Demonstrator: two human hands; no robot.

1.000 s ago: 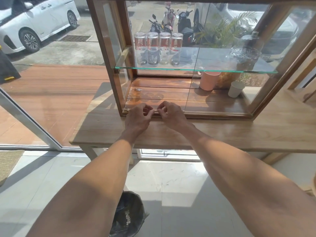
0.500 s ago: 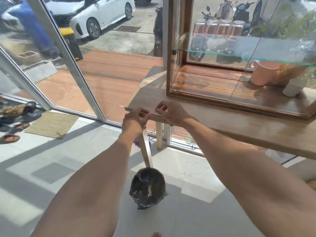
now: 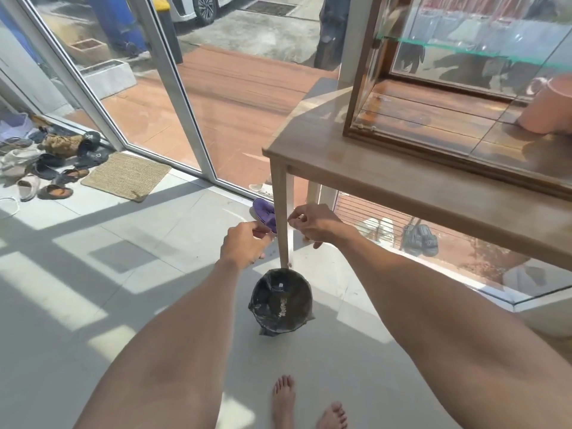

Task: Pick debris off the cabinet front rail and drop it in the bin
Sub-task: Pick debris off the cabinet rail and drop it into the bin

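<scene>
My left hand (image 3: 244,243) and my right hand (image 3: 309,224) are held out side by side above and just behind the bin (image 3: 280,301), either side of the table leg (image 3: 283,218). Both have thumb and fingertips pinched together; a tiny pale bit of debris shows at the right fingertips, while the left pinch hides whatever it holds. The bin is small and round with a black liner, with pale crumbs in its bottom. A few specks (image 3: 289,264) show just above its rim by the leg. The cabinet front rail (image 3: 433,153) is up at the right, on the wooden table (image 3: 371,181).
The glass-fronted cabinet holds a pink mug (image 3: 548,109) under a glass shelf. A purple slipper (image 3: 264,212) lies behind the table leg. A woven mat (image 3: 125,174) and several shoes (image 3: 46,162) sit at the left by the glass doors. My bare feet (image 3: 309,404) stand on the tiled floor.
Both hands have left the cabinet rail, still pinched, and come down and left to hover over the bin. My view has swung down towards the floor.
</scene>
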